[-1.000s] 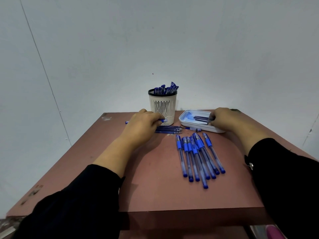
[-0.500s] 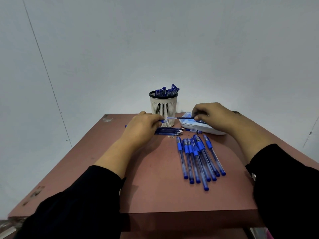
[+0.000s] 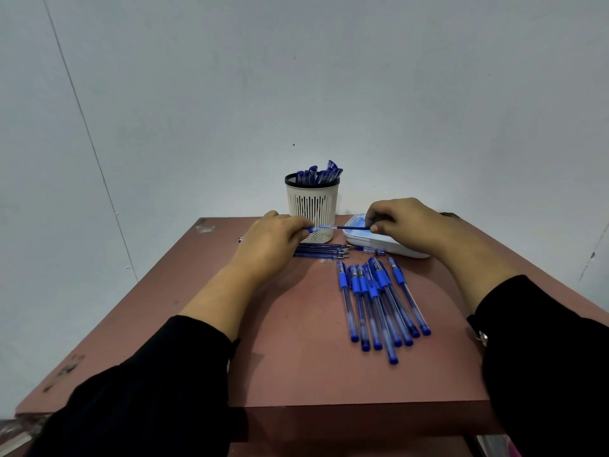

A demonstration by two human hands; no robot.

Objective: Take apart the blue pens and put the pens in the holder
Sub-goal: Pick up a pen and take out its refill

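My left hand (image 3: 268,242) grips a blue pen barrel (image 3: 318,229) in front of the white slotted holder (image 3: 311,206), which has several blue pen parts standing in it. My right hand (image 3: 400,222) pinches a thin dark refill (image 3: 351,227) whose other end meets the barrel's open end. Several whole blue pens (image 3: 379,301) lie side by side right of the table's middle. A row of loose refills (image 3: 324,251) lies just under my left hand.
A shallow white tray (image 3: 389,247) sits right of the holder, partly under my right hand. Tiny metal bits (image 3: 326,260) lie near the refills. The reddish table (image 3: 296,357) ends at a front edge near me; a grey wall stands behind.
My right hand has lifted out of the tray holding a refill and moved left toward the barrel in my left hand. My left hand has stayed almost in place.
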